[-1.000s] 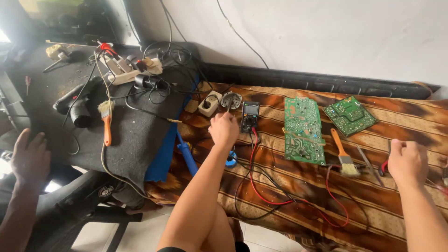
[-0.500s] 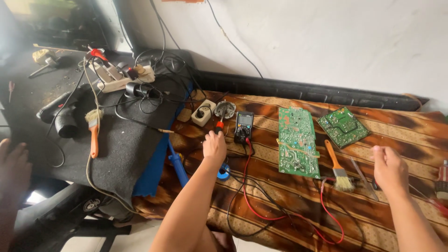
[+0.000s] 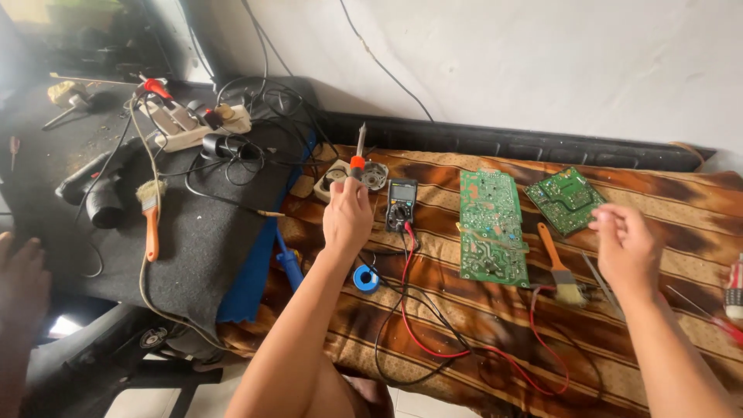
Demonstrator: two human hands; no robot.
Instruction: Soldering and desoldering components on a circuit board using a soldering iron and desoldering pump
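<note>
Now you hold the soldering iron point(image 3: 357, 159), tip up.
Your left hand point(image 3: 347, 219) grips it; your right hand point(image 3: 625, 244) hovers loosely curled, empty, at three o'clock of the untouched long green board point(image 3: 491, 227).

The soldering iron point(image 3: 358, 152) in my left hand point(image 3: 347, 217) has a dull metal shaft and an orange plastic collar. Under it lies a brown striped cloth point(image 3: 480, 333), soft and matt. The large circuit board point(image 3: 491, 226) is glossy green with shiny solder dots. The paintbrush point(image 3: 559, 267) has a smooth orange handle and pale bristles. The black mat point(image 3: 197, 240) looks felt-like and rough.
</note>
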